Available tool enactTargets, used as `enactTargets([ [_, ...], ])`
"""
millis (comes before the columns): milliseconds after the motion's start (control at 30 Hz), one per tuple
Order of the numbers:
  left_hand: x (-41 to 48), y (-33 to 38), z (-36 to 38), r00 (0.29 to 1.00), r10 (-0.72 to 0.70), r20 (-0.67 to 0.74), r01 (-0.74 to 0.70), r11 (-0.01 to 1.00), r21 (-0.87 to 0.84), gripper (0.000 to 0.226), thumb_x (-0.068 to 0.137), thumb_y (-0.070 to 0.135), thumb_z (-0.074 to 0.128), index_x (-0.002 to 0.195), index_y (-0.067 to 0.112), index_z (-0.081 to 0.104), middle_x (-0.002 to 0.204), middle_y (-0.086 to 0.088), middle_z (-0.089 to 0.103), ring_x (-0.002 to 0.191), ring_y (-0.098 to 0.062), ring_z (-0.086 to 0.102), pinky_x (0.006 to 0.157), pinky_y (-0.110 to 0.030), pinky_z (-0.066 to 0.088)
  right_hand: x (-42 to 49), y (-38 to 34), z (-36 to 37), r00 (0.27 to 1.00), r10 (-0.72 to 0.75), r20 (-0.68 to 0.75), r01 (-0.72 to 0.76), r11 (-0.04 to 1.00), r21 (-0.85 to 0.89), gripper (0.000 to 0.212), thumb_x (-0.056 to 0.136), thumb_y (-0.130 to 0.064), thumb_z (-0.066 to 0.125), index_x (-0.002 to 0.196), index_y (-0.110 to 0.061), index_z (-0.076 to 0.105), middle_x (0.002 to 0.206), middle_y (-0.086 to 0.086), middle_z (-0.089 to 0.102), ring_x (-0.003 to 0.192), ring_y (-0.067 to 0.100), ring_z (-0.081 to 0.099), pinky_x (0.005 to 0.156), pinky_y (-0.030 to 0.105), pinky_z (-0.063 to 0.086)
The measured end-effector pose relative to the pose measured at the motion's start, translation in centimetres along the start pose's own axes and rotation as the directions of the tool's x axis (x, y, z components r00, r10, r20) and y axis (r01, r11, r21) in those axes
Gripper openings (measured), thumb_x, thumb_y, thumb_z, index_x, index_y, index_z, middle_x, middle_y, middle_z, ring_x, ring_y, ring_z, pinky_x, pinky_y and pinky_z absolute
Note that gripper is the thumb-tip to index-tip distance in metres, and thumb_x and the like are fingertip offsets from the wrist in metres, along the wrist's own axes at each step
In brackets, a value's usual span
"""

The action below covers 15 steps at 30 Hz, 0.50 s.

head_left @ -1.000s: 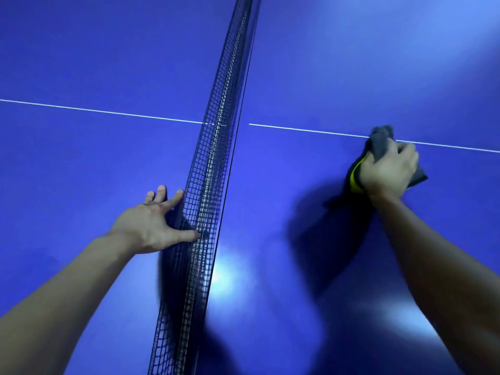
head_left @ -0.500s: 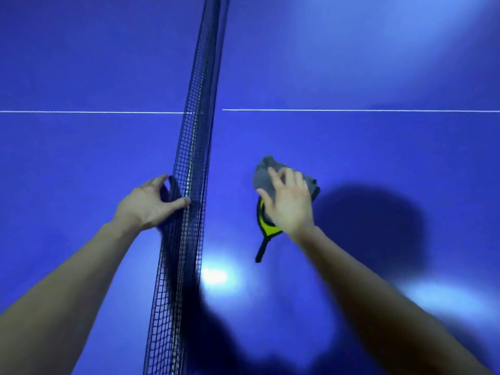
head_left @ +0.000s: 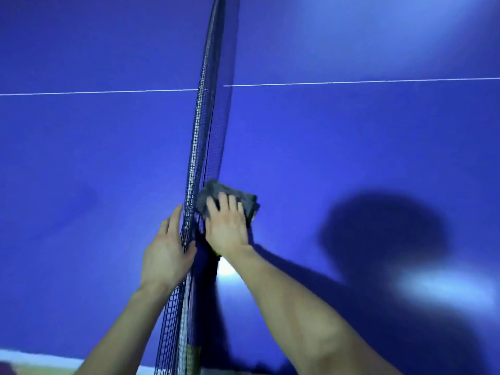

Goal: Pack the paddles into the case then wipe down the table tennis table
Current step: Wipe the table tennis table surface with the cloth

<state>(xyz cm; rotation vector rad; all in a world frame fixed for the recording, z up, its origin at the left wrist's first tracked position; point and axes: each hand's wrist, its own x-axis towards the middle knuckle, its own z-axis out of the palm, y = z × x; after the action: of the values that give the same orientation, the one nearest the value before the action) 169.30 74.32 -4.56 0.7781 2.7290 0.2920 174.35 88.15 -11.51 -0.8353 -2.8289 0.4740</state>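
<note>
The blue table tennis table fills the view, split by a dark mesh net running away from me. My right hand presses a grey cloth flat on the table, right beside the foot of the net on its right side. Its fingers lie fairly straight over the cloth. My left hand rests against the left face of the net, fingers extended and thumb hooked at the mesh. No paddles or case are in view.
A white centre line crosses the table on both sides of the net. The table's near edge shows at the bottom left. My shadow falls on the right half.
My right hand has slid the cloth leftward across the table, from the far right to the foot of the net. My left hand has stayed on the net.
</note>
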Motion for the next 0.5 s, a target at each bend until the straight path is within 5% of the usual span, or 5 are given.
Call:
enactTargets([
  [133,-3.3,-1.1,1.0,0.999,-0.043,0.005,0.043,0.999,-0.014,0.088,0.094,0.032,0.071,0.165,0.036,0.021,0.141,-0.006,0.062,0.105,-0.036,0.071,0.08,-0.051,0.06,-4.9,6.9,-1.3,0.99,-0.13,-0.05,0.134,0.987,0.087,0.047,0.1,-0.044,0.069,0.14,-0.021,0.062,0.126,0.008,0.057,0.112,0.033,0.055,0.099,0.047,0.051],
  [267,-6.6,-0.6,2.2,1.0,-0.016,0.022,0.017,0.999,-0.043,0.086,0.094,0.028,0.071,0.166,0.033,0.024,0.138,-0.009,0.065,0.104,-0.039,0.071,0.079,-0.051,0.06,-12.0,22.0,-5.3,0.951,0.181,-0.252,-0.166,0.983,0.076,0.048,0.104,-0.042,0.07,0.141,-0.013,0.065,0.121,0.013,0.06,0.108,0.038,0.057,0.098,0.052,0.05],
  [400,-10.9,-0.8,2.7,1.0,-0.003,0.0,0.003,0.998,-0.061,0.084,0.094,0.027,0.071,0.165,0.034,0.026,0.133,-0.007,0.069,0.104,-0.04,0.072,0.078,-0.048,0.059,-18.3,29.6,-7.9,0.715,0.561,-0.418,-0.597,0.801,0.054,0.05,0.101,-0.043,0.07,0.14,-0.012,0.065,0.122,0.022,0.059,0.111,0.046,0.057,0.101,0.057,0.047],
  [500,-14.8,-2.5,2.9,1.0,-0.029,-0.012,0.028,0.995,-0.094,0.075,0.097,0.032,0.067,0.161,0.039,0.028,0.122,-0.002,0.073,0.1,-0.035,0.074,0.075,-0.047,0.06,-17.6,24.2,-5.7,0.565,0.686,-0.458,-0.75,0.658,0.061,0.048,0.099,-0.036,0.071,0.141,-0.013,0.063,0.122,0.024,0.057,0.107,0.046,0.055,0.09,0.056,0.046],
])
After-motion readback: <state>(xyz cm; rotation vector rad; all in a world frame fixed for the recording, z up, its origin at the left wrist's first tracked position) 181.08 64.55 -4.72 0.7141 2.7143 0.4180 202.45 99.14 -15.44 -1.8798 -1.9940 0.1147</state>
